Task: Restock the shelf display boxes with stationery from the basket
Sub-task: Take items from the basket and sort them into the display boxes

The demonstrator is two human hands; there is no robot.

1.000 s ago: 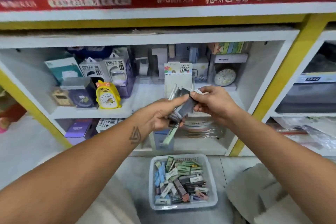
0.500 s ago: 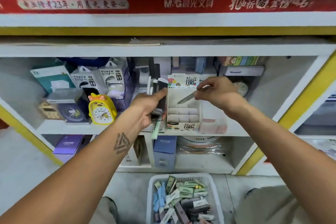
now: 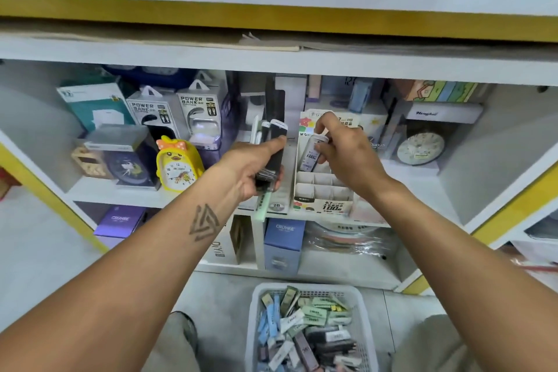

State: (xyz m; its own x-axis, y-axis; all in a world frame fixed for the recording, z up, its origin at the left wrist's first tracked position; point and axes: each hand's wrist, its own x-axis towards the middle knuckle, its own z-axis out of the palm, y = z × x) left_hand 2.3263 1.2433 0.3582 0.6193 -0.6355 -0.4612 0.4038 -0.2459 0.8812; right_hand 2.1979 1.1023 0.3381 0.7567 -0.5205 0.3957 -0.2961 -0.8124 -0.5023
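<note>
A white display box [image 3: 323, 190] with small empty compartments stands at the shelf's front edge. My right hand [image 3: 347, 154] pinches one slim lead case [image 3: 312, 154] and holds it upright over the box's back row. My left hand [image 3: 250, 169] grips a bundle of dark and pale lead cases [image 3: 271, 148], just left of the box; a mint-green case sticks out below the fist. On the floor below, a white basket [image 3: 367, 320] holds several more cases in green, blue, grey and white.
A yellow duck alarm clock [image 3: 178, 164], power bank boxes [image 3: 178, 112] and a dark clock box [image 3: 126, 157] fill the shelf's left side. A round white clock [image 3: 419, 148] stands at the right. Blue boxes [image 3: 283, 244] sit on the lower shelf. My knees frame the basket.
My right hand has carried the single case down and left into the display box's back row. My left hand stays beside the box with its bundle. The camera has tilted lower and closer.
</note>
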